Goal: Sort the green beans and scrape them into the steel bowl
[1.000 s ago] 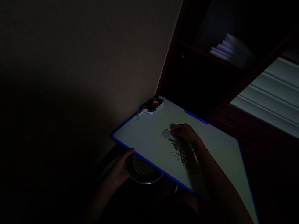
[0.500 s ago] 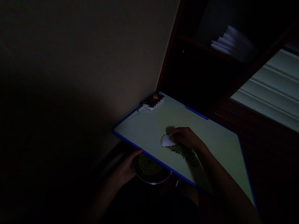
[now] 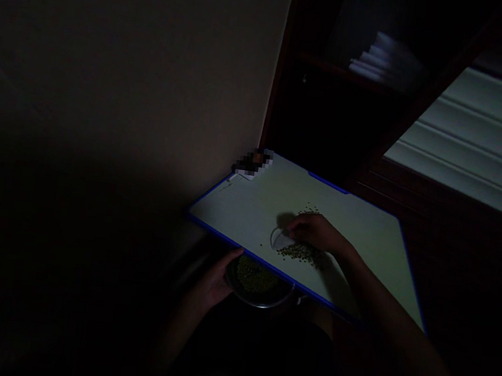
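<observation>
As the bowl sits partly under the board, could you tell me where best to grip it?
Probably the left rim of the metal bowl, coming from the left as the left hand does: its far side is tucked under the board, and the green grains inside need it level.

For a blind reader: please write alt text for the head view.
In dim light, the right hand holds a small white piece beside green grains on a blue-edged board; the left hand holds a metal bowl of grains under its edge.
</observation>
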Available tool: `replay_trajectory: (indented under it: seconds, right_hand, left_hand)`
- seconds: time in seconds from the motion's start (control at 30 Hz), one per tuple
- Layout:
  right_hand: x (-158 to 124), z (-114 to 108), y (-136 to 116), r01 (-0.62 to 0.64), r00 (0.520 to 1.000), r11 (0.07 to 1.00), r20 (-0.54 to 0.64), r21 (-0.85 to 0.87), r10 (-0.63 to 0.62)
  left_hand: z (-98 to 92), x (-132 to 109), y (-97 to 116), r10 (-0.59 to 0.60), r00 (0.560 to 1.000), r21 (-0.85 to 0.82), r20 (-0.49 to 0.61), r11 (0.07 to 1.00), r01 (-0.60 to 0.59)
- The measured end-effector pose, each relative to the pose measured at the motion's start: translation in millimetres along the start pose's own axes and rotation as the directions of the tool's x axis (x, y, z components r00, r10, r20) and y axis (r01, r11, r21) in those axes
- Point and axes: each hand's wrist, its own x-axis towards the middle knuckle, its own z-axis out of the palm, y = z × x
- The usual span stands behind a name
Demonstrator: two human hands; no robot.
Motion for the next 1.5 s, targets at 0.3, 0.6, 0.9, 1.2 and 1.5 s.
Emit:
replay_trajectory:
  seconds: [0.3,0.6,0.9,1.2,1.5]
  right_hand:
    - [35,-16,-2,0.037,0.999,0.995,0.003,0.097,-0.038]
    - [78,-2,-13,0.110,0.972,0.986,0.196,0.123,-0.133]
    - [58,2,-5,0.082,0.940,0.991,0.321,0.110,-0.114]
    - [52,-7,-5,0.082,0.941,0.990,0.319,0.115,-0.115]
    - [79,-12,-1,0.089,0.955,0.992,0.277,0.089,-0.111]
  left_hand:
    - [-0.4,-1,2,-0.008,1.000,0.014,0.006,1.000,0.008]
    - [-7.8,-6,11,0.022,1.000,0.001,0.017,1.000,-0.022]
    - [-4.8,-6,11,0.023,1.000,-0.006,-0.001,1.000,-0.023]
    - [-2.0,-3,12,0.023,0.998,-0.009,0.052,1.000,-0.022]
    - [4.9,-6,19,0.023,0.999,-0.008,0.033,1.000,-0.023]
